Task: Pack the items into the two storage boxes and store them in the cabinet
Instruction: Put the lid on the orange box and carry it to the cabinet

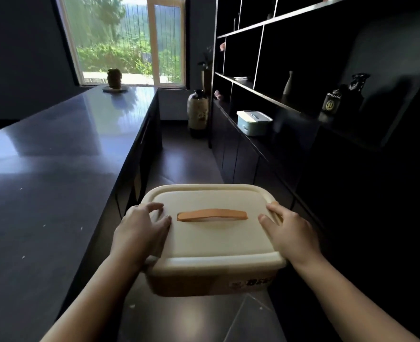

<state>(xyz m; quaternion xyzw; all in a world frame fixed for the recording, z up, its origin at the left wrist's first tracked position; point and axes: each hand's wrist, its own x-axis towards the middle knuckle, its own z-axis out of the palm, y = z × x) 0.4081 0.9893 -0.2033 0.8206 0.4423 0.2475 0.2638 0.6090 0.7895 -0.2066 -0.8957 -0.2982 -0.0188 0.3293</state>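
Cream box (211,240) underside, both hands' palms hidden; label (252,282) blurred.

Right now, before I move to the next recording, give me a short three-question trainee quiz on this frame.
1. True or false: the cream box has its lid on.
2. Which box already sits on the cabinet ledge? A) blue box B) cream box C) neither
3. Fill in: the left hand and right hand hold the cream box by its ____, not by the orange handle.

Key: 1 true; 2 A; 3 sides.
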